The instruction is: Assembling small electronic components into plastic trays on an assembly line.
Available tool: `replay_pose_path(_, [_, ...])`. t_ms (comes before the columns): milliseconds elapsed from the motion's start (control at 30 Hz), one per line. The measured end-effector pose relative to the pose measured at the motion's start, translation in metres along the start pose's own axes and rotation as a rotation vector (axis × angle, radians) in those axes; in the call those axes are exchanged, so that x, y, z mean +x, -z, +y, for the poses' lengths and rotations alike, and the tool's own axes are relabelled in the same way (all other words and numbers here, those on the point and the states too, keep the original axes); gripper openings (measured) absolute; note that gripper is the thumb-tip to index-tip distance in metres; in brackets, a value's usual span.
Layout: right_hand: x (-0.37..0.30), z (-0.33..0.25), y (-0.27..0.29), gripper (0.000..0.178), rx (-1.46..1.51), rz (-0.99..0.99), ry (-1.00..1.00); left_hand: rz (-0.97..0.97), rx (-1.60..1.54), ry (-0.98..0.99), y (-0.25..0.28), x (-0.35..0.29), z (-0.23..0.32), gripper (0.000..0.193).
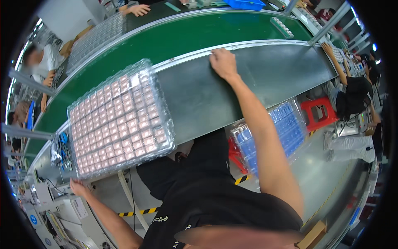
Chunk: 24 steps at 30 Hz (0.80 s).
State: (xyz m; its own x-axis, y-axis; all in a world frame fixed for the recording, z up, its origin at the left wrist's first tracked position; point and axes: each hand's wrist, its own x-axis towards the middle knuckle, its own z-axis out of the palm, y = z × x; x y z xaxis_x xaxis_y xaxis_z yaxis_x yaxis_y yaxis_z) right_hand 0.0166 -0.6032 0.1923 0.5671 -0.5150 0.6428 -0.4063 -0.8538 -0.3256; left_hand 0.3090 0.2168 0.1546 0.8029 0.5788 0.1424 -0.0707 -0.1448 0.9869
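A large clear plastic tray with many small pinkish square parts in its cells lies tilted across the left of the dark worktop. Its far edge overlaps the conveyor's metal rail, and its near edge hangs past the worktop. My left hand is at the tray's near left corner; it is small in view, and whether its fingers grip the tray cannot be made out. My right hand is closed at the metal rail, fingers curled down over it with their tips hidden. Whatever they hold does not show.
A green conveyor belt runs beyond the rail, carrying a strip of white parts. Blue trays in clear plastic sit below my right arm, beside a red stool. Blue-handled tools lie left of the tray. Co-workers stand around.
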Motion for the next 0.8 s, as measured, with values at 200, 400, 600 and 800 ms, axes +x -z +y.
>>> replay_pose_path(200, [0.019, 0.211, 0.089, 0.032, -0.277, 0.027, -0.468, 0.083, 0.297, 0.040, 0.036, -0.105, -0.014, 0.022])
replay_pose_path(400, [0.036, 0.359, 0.128, 0.045, -0.445, 0.027, -0.674, -0.069, 0.614, 0.131, 0.041, -0.164, -0.029, 0.025])
replay_pose_path(600, [0.084, 0.454, 0.140, 0.080, -0.538, 0.010, -0.753, -0.272, 1.020, 0.116, 0.021, -0.215, -0.026, 0.025])
replay_pose_path(800, [0.127, 0.527, 0.109, 0.110, -0.569, -0.061, -0.556, -0.322, 1.155, -0.247, 0.090, -0.196, -0.051, 0.043])
